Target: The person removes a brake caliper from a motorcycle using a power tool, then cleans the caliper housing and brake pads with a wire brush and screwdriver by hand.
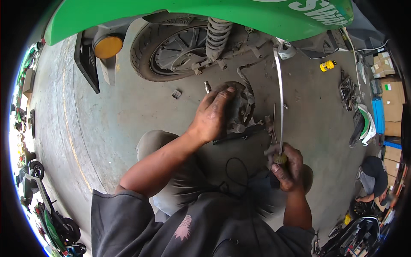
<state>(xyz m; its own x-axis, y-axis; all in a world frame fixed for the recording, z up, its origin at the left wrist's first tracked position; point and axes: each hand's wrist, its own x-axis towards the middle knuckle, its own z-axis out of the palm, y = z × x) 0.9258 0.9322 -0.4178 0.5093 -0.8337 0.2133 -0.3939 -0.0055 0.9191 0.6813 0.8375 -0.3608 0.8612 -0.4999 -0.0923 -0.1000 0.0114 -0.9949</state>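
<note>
My left hand (214, 111) is wrapped over a dark, greasy metal part (236, 110) with a rounded body, and its palm hides much of it. From that part a black ribbed hose (246, 81) runs up toward the scooter. Out to the right, my right hand (287, 166) grips the yellowish handle of a long screwdriver (279, 94). Its bright shaft points away from me, and the far end reaches beside the scooter's underside, where I cannot tell if it touches. A thinner rod (274, 122) stands close to the left of the shaft.
Ahead are the scooter's wheel (175, 51), coil spring (218, 36) and green body panel (192, 8). On the floor lie a metal socket-like piece (207, 87), a small grey block (176, 94) and a yellow container (328, 65). Another person (373, 177) crouches at far right.
</note>
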